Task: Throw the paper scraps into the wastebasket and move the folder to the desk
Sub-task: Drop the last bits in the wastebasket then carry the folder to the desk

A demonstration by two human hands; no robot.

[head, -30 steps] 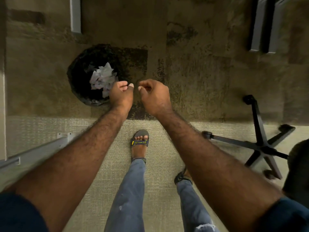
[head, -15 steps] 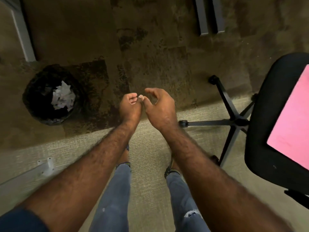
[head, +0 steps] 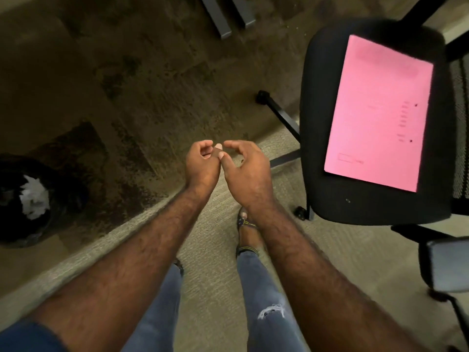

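My left hand (head: 201, 161) and right hand (head: 247, 168), loosely curled, hold nothing at mid-frame, while the pink folder (head: 378, 111), probably light and floppy, lies flat on the chair seat (head: 317, 123) at right, best pinched along an edge.

Black office chair (head: 330, 174) at right with a padded seat and a mesh back at the frame edge, its star base (head: 281, 115) on pale carpet (head: 210, 288), dark mottled carpet (head: 127, 72) beyond, two grey metal legs (head: 223, 19) at top, blue jeans (head: 264, 288), strapped sandal (head: 245, 222).
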